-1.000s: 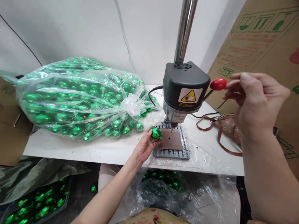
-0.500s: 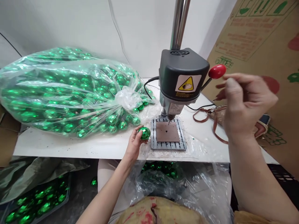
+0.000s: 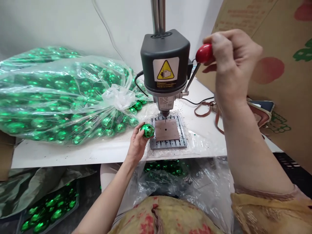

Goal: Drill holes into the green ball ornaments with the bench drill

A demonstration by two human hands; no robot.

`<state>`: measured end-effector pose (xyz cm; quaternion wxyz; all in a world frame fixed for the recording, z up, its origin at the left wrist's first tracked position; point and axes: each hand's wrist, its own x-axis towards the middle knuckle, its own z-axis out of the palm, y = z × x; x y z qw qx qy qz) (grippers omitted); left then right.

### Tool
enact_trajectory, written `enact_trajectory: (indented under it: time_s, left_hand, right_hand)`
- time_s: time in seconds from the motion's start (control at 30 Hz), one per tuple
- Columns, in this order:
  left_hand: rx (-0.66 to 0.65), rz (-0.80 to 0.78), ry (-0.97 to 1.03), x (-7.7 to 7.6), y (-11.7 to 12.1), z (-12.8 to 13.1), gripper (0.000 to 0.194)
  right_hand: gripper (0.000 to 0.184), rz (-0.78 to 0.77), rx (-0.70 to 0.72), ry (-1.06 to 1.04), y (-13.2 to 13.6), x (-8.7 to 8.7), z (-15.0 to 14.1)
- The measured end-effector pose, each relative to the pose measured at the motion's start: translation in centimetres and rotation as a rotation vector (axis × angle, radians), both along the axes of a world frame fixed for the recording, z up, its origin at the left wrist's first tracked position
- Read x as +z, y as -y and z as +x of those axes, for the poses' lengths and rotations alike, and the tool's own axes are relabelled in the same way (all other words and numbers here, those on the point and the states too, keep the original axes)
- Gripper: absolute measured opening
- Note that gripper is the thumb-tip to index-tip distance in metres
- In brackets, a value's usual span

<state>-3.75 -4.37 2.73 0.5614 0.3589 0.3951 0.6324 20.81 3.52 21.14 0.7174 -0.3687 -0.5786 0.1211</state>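
Observation:
In my left hand (image 3: 136, 143) is a shiny green faceted ball (image 3: 148, 130), pinched at its left side by the fingers and thumb. The ball is beside the left edge of the drill press base (image 3: 168, 145), above the table. A brown square board (image 3: 162, 134) with a small dark hole lies on that slotted base. Over it stands the black drill press head (image 3: 148, 55), its chuck (image 3: 165, 113) pointing down at the board. My right hand (image 3: 235, 61) has its fingers closed around the red knob (image 3: 203, 53) of the raised feed lever (image 3: 193, 76).
A knotted clear plastic bag (image 3: 119, 97) full of green balls fills the table's left. A bin (image 3: 77, 203) of balls stands below at left. More balls (image 3: 165, 168) lie in plastic at my lap. Cardboard (image 3: 297, 107) and a strapped purse (image 3: 260, 120) are at right.
My right hand has come onto the red knob from just beside it and closed around it. My left hand still holds the ball near the base. The camera view has shifted.

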Motion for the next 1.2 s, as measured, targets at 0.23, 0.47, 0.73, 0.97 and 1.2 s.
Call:
enact_trajectory:
  time_s: [0.23, 0.47, 0.73, 0.97, 1.2]
  left_hand:
    - [-0.073, -0.018, -0.041, 0.5, -3.2, 3.2, 0.046]
    - [-0.106, -0.077, -0.01, -0.3, -4.2, 3.0, 0.046]
    - [-0.113, -0.078, -0.025, -0.2, -3.5, 2.9, 0.043]
    - [-0.072, -0.047, 0.017, 0.4, -3.3, 3.5, 0.046]
    - [0.003, 0.026, -0.138, 0.5, -3.1, 4.2, 0.048]
  right_hand:
    - [0.031, -0.036, 0.194, -0.054, -0.8, 1.8, -2.6]
    - [0.042, -0.058, 0.282, -0.138, -1.2, 2.3, -2.8]
    - [0.037, -0.008, 0.292, -0.128, -1.1, 1.9, -2.8]
    - [0.045, 0.021, 0.288, -0.077, -1.1, 1.7, -2.8]
    - [0.042, 0.028, 0.287, -0.098, -1.2, 1.5, -2.9]
